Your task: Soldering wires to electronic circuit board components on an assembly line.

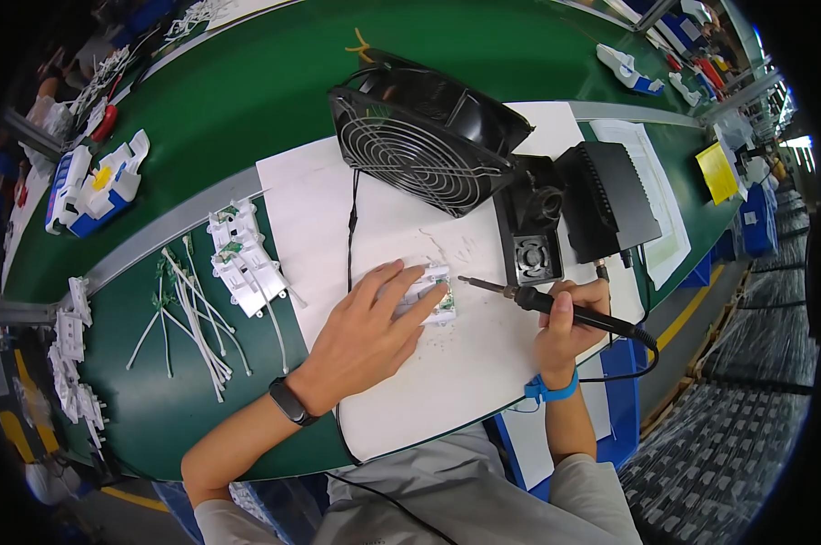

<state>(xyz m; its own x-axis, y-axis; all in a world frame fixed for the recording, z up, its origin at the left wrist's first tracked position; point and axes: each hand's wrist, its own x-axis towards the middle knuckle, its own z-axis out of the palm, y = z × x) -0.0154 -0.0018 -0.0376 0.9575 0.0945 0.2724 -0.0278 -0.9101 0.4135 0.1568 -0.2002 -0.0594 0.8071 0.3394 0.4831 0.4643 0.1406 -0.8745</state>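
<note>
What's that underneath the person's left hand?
Partly under the left hand is a white plastic piece, with some green circuit board showing near its right end. The hand covers the rest, so its full outline cannot be seen.

The light is bright and quite even around the black fan (415,163); below it, the white sheet (474,377) looks very pale, and the soldering iron (525,298) appears rather sharp. Far right of the fan, a light patch (799,143) glares white and plastic wrapping (746,427) shines. Far left of it, the background is dimmer and blurred, with edges bending toward the dark rim.
</note>
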